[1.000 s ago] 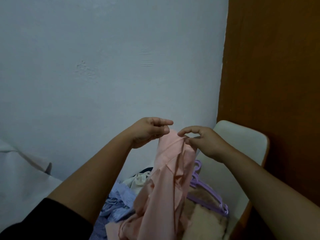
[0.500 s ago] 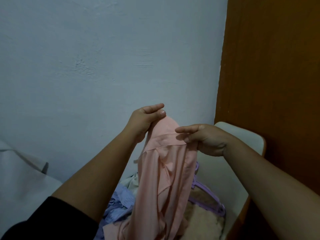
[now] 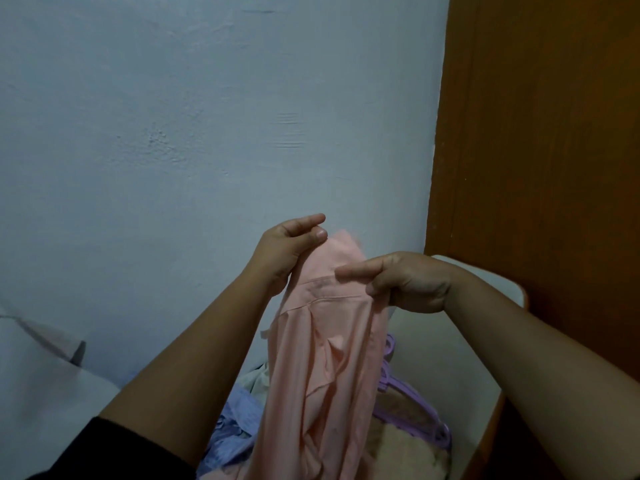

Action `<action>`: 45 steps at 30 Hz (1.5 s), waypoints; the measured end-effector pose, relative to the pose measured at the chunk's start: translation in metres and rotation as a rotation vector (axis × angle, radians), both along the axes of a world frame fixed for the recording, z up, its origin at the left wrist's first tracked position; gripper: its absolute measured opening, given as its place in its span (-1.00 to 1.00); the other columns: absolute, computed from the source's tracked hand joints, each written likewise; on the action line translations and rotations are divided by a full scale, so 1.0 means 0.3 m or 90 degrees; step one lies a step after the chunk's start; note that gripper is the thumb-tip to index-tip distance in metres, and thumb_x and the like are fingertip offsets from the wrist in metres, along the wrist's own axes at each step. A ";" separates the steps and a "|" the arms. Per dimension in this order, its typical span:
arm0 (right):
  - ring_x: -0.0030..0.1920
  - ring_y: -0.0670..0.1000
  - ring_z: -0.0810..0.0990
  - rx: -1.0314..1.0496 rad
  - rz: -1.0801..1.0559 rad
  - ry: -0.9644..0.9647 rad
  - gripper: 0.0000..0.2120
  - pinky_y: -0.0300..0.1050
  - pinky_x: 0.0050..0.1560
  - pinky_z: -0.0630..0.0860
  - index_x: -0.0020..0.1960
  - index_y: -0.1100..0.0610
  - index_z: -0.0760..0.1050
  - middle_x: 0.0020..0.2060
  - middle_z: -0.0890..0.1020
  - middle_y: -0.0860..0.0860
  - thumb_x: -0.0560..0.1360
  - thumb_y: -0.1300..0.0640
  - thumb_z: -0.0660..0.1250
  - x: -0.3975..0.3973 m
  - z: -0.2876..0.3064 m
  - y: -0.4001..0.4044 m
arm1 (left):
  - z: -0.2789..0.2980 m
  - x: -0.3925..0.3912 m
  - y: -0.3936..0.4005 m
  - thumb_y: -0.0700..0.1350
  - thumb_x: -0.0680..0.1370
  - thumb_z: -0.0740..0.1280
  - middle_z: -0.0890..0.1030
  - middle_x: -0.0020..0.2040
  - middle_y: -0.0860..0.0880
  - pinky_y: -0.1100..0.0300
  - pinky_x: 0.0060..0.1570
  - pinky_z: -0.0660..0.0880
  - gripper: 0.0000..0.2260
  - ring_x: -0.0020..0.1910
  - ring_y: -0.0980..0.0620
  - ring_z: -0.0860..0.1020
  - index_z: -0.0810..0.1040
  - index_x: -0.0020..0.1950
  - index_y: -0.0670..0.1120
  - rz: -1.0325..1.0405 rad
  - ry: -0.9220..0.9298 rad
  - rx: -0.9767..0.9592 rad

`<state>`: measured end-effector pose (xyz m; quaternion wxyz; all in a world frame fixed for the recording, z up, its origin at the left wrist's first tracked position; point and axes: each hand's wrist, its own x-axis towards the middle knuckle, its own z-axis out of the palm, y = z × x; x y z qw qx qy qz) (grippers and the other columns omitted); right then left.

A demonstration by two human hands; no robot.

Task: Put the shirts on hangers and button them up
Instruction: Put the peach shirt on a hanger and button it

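- The pink shirt (image 3: 325,358) is held up in the air in front of the pale wall (image 3: 173,150), directly above the chair (image 3: 450,386). Its lower part hangs down into the pile of clothes on the chair seat.
- The left hand (image 3: 287,251) pinches the upper edge of the shirt on the side away from the chair back, thumb against the fingers.
- The right hand (image 3: 405,282) pinches the collar area on the side near the chair back, with the fingers curled on the cloth and the forefinger stretched over it.
- I judge the shirt to be light, thin and very soft. It folds on itself in long creases and has no own form, so it will slip and twist if it is held at one point only.
- The best place to take it seems the collar and the shoulder seams, where the cloth is doubled and a little stiffer.
- The purple hangers (image 3: 412,400) lie on the chair seat, just behind the hanging shirt, on a beige garment (image 3: 408,448).
- A light blue garment (image 3: 235,427) lies on the seat on the side of the left arm.
- The hanging shirt partly covers the hangers, so the cloth may catch on them when one is lifted.
- The brown wooden door (image 3: 540,168) stands close behind the chair back.
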<state>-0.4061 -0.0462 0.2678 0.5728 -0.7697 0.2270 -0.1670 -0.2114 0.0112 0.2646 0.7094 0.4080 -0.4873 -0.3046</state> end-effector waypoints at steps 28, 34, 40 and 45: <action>-0.04 -0.07 0.53 -0.133 -0.227 -0.133 -0.45 -0.44 -0.29 0.46 0.29 0.18 0.47 0.12 0.58 0.01 0.46 0.53 -0.02 0.008 0.160 -0.131 | -0.125 0.253 0.090 -0.21 0.40 0.51 0.63 -0.15 0.37 0.59 -0.03 0.36 -0.70 -0.15 0.46 0.53 0.68 0.06 0.09 -0.028 -0.625 0.436; 0.20 0.04 0.50 -0.087 -0.229 -0.219 -0.49 -0.27 0.01 0.48 0.34 0.22 0.43 0.28 0.50 0.06 0.48 0.50 0.03 0.031 0.135 -0.149 | -0.094 0.349 0.238 -0.26 0.44 0.44 0.55 0.06 0.22 0.56 -0.16 0.38 -0.52 -0.12 0.27 0.54 0.54 0.29 0.13 0.149 -0.730 0.494; 0.17 -0.07 0.47 -0.115 -0.198 -0.268 -0.52 -0.17 0.30 0.35 0.40 0.22 0.36 0.30 0.45 -0.03 0.51 0.45 0.21 0.036 0.159 -0.106 | 0.112 0.382 0.452 -0.28 0.51 0.31 0.67 0.02 -0.04 0.45 -0.36 0.43 -0.60 -0.25 0.10 0.58 0.57 0.21 0.16 0.379 -0.692 0.421; 0.12 -0.12 0.51 -0.114 -0.166 -0.347 -0.47 -0.20 0.22 0.38 0.43 0.19 0.32 0.32 0.43 -0.05 0.50 0.45 0.22 0.057 0.220 -0.039 | 0.321 0.278 0.556 -0.41 0.48 0.17 0.63 0.06 -0.04 0.35 -0.16 0.38 -0.47 -0.21 0.15 0.50 0.52 0.33 0.05 0.466 -0.739 0.415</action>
